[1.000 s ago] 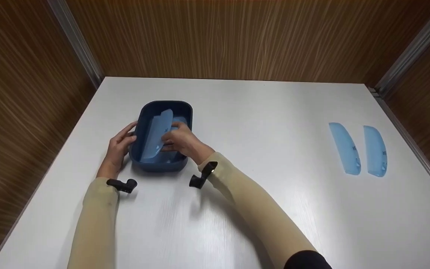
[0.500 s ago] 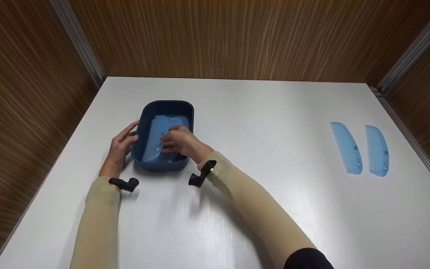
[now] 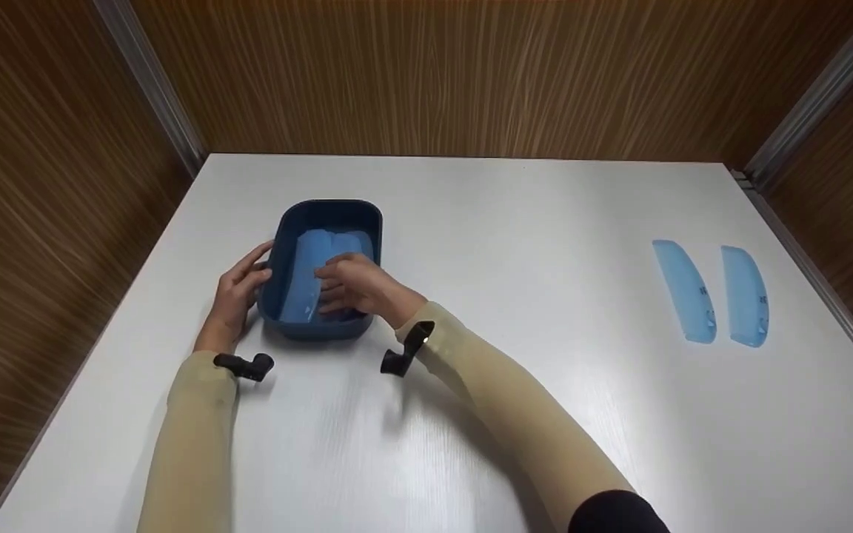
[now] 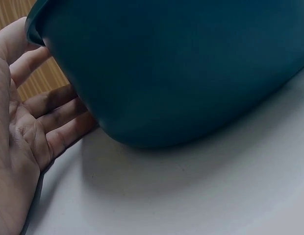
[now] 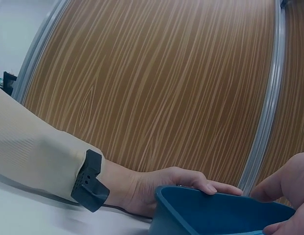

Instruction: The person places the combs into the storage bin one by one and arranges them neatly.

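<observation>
A dark-blue rectangular storage bin (image 3: 323, 332) stands on the table, left of the middle. Inside lie flat light-blue plastic pieces with one curved edge, among them a left piece (image 3: 300, 285) and a partly covered right piece (image 3: 356, 241). My right hand (image 3: 360, 285) is in the bin over these pieces, fingers loosely extended and apart; whether the fingertips touch them is hard to tell. My left hand (image 3: 234, 292) rests against the bin's left outer wall. In the left wrist view, the fingers (image 4: 59, 115) lie nearly straight along that wall.
Two more light-blue pieces, the inner one (image 3: 684, 292) and the outer one (image 3: 745, 296), lie side by side at the table's right. Wood-grain panels (image 3: 426, 81) enclose the white table (image 3: 515, 237) at the back and both sides.
The light-blue piece that my right hand held tilted now lies flat in the bin, let go. My right fingers have spread. The left hand has stayed at the bin's wall.
</observation>
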Demonstrator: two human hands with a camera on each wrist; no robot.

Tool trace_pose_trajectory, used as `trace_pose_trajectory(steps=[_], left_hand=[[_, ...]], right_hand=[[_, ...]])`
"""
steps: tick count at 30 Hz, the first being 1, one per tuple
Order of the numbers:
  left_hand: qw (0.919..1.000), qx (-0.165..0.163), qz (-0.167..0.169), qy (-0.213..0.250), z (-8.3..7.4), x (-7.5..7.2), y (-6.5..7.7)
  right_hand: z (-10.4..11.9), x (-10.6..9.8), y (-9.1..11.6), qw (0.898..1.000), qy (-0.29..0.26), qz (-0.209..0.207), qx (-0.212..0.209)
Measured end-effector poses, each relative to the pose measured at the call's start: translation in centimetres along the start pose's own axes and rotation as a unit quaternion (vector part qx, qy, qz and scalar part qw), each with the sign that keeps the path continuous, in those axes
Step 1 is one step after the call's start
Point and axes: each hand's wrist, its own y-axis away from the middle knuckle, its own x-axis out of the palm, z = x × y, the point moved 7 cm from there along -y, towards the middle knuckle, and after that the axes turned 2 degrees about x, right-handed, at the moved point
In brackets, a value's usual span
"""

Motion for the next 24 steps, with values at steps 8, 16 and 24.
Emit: trace_pose_trajectory(steps=[8,16,24], left_hand=[[1.0,0.001,-0.003,-0.006,0.4,-0.1,-0.3],[1.0,0.004,0.0,0.005,0.0,0.0,-0.3],[0.9999,-0.008,-0.005,0.004,0.9,-0.7,-0.6]], right_hand=[[0.0,-0.1,1.1,1.0,-0.006,0.026,0.002],[0.3,-0.8,2.2,0.997,-0.025,0.079,-0.006],[0.3,-1.8,3.3,0.992,-0.011,0.118,-0.036]])
